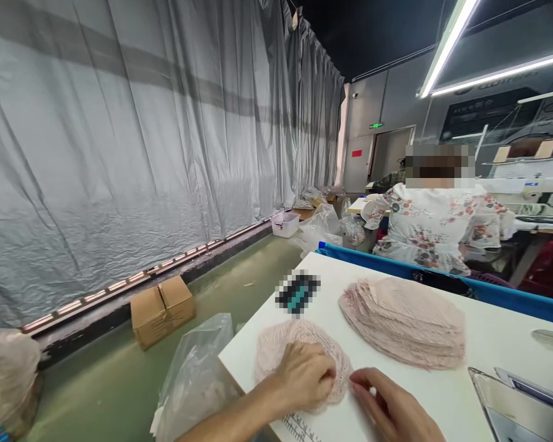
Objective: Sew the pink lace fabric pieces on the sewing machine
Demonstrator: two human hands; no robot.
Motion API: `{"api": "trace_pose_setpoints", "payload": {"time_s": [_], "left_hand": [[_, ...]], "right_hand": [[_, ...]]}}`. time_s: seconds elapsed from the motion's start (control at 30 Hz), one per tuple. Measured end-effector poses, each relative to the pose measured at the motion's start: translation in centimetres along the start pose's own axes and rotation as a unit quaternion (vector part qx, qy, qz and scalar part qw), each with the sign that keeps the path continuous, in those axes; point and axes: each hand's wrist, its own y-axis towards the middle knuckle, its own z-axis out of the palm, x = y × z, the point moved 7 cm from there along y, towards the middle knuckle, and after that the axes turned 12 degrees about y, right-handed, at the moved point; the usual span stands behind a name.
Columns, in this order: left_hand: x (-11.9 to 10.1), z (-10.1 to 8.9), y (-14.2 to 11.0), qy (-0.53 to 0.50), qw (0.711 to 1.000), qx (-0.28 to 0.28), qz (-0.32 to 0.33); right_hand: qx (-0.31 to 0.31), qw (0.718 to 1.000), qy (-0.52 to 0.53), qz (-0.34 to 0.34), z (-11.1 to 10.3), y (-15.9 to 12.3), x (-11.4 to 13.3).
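Your left hand (304,374) lies flat on the lace piece (299,362), fingers curled together and pressing it down near its right edge. The piece sits at the near left corner of the white table (488,344), part of it under your palm.

Your right hand (391,408) comes in from the lower right. Its thumb and forefinger are closed together at the piece's right edge, just beside your left fingertips; whether they actually grip lace or only touch it, you cannot tell from here.

Relation that matters: the piece runs left to right, its long axis roughly along the table's near edge. Both hands meet at its right end. The left hand is on top of it, the right hand off to its side, so the left is the nearer.

Around it:
- Stack of similar pink pieces (403,322) farther back and to the right, apart from the lace piece.
- Small dark object (297,293), blurred out, behind the lace piece.
- Metal plate (511,405) at the right edge.
- Printed ruler marks (299,426) on the table at your left wrist.
- Clear plastic bag (193,374) and cardboard box (163,310) on the floor at left.
- Another person (435,224) in a floral top beyond the table, turned away.
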Motion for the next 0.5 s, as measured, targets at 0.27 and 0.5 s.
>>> {"api": "trace_pose_setpoints", "payload": {"time_s": [0.27,0.5], "left_hand": [[2.0,-1.7,-0.7,-0.231,0.971,-0.063,-0.018],[4.2,-1.7,-0.5,-0.519,0.835,-0.14,-0.122]], "right_hand": [[0.007,0.998,-0.023,0.052,0.1,1.2,1.0],[-0.046,0.991,-0.075,0.096,0.4,2.1,2.3]]}}
